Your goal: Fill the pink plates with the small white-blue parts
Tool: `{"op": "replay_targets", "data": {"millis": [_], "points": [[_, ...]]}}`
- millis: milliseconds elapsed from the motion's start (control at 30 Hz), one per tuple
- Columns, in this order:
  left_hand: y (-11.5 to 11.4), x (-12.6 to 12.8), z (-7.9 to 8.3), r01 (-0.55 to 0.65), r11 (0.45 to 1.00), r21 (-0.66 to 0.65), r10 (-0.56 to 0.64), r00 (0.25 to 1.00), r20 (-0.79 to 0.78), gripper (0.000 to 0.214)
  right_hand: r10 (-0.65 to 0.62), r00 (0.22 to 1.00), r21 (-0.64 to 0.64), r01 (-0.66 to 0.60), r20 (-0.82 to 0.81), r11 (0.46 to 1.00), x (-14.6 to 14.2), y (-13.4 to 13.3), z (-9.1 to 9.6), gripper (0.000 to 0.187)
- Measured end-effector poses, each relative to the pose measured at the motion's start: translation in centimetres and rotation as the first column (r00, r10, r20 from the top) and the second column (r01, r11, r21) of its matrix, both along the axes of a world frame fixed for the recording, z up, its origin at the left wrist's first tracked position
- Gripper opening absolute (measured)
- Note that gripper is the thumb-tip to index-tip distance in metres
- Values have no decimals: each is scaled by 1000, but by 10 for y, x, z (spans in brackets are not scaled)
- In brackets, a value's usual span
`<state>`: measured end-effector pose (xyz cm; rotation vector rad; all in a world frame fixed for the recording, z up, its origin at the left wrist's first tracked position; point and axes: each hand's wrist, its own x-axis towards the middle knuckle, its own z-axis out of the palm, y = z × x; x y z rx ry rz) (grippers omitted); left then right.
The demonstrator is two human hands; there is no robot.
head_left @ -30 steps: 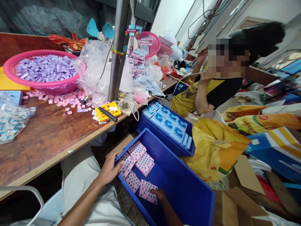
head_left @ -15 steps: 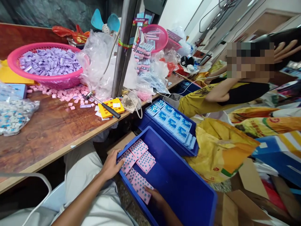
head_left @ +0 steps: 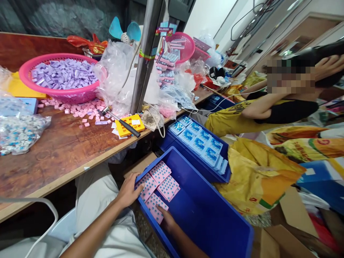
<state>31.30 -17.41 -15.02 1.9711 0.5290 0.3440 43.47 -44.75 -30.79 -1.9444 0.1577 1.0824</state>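
Pinching a pink card point(head_left: 154, 205) at the frame's lower centre, the right hand point(head_left: 166, 217) is inside the bin point(head_left: 209, 218) the left hand point(head_left: 130, 190) clasps.

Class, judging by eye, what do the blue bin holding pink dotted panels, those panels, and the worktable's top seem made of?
Blue bin: likely moulded plastic, satin; the walls are evenly coloured with a soft sheen.
Pink dotted panels: probably plastic, fairly matte, judging by uniform colour and straight edges.
Worktable top: wood or wood-effect board, somewhat glossy; brown mottled grain and reflections show.
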Motion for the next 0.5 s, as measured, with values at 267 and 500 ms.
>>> {"op": "replay_targets", "data": {"millis": [267,500], "points": [[-1,3,-5,0,999,37,-1,1000,12,36,92,995,200,-82,-40,976,111,-39,60,57],[-3,3,-7,-19,999,45,17,999,32,34,105,993,89,-110,50,990,197,21,65,59]]}}
